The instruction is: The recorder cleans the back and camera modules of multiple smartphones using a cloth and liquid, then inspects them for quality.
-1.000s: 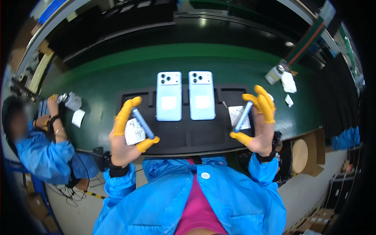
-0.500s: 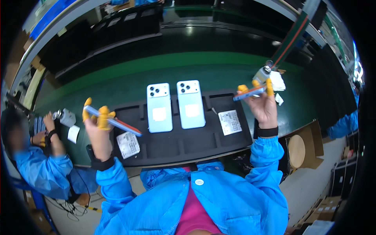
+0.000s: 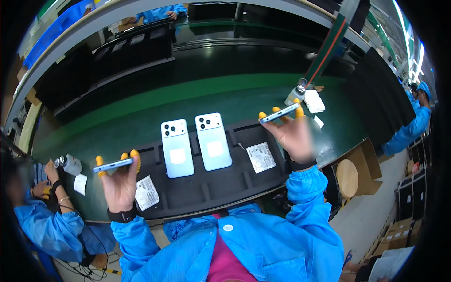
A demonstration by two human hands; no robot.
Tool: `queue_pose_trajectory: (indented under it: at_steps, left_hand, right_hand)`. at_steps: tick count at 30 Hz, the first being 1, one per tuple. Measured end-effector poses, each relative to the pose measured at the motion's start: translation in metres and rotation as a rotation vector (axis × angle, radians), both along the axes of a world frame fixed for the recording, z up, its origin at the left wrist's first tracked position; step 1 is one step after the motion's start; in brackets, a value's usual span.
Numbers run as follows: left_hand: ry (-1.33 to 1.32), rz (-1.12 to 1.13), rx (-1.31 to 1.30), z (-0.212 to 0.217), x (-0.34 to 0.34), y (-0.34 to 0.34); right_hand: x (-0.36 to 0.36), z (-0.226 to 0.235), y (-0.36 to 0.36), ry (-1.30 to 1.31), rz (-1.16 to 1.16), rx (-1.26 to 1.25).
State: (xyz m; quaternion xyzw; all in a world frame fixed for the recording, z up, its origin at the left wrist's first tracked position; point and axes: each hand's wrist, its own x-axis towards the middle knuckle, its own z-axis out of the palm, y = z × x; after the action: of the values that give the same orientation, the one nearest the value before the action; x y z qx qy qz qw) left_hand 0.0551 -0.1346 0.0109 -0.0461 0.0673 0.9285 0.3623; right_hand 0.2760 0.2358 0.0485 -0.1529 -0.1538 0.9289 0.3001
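Phone (image 3: 113, 165) in left hand (image 3: 119, 189), second phone (image 3: 280, 113) in right hand (image 3: 296, 140) — edge-on.
Fingers clamped on each — I'd keep pressure light and even.

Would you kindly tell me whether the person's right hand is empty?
No, the right hand holds a phone, its narrow edge facing the camera.

From over here I see yellow covers (image 3: 136, 159) on the fingers of both hands (image 3: 119, 190) (image 3: 296, 140) and blue-grey edges on the held phones (image 3: 113, 165) (image 3: 278, 114). Two pale blue phones (image 3: 181, 170) (image 3: 217, 163) with white labels (image 3: 177, 156) (image 3: 214, 149) stand out against a black tray (image 3: 225, 186), on a dark green bench (image 3: 117, 131) with a brighter green band (image 3: 164, 95). I read the jacket (image 3: 286, 239) as bright blue, over a magenta shirt (image 3: 230, 261).
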Motion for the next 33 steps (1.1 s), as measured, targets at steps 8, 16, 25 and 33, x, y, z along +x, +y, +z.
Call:
queue_pose_trajectory:
  at_steps: [8,16,25,33]
  left_hand:
    - [-0.052,0.018,-0.023,-0.012,0.011,0.033]
    - [0.278,0.069,-0.423,0.003,0.007,0.025]
    - [1.589,0.175,-2.369,0.02,0.02,0.033]
    - [1.78,0.424,-2.316,0.028,0.009,0.072]
  right_hand:
    - [-0.005,0.015,-0.031,-0.912,-0.389,2.004]
    - [0.002,-0.017,-0.043,-1.453,0.038,2.201]
    - [-0.052,-0.002,-0.062,-1.361,-0.072,2.332]
    - [-0.148,-0.027,-0.082,-1.404,0.069,2.343]
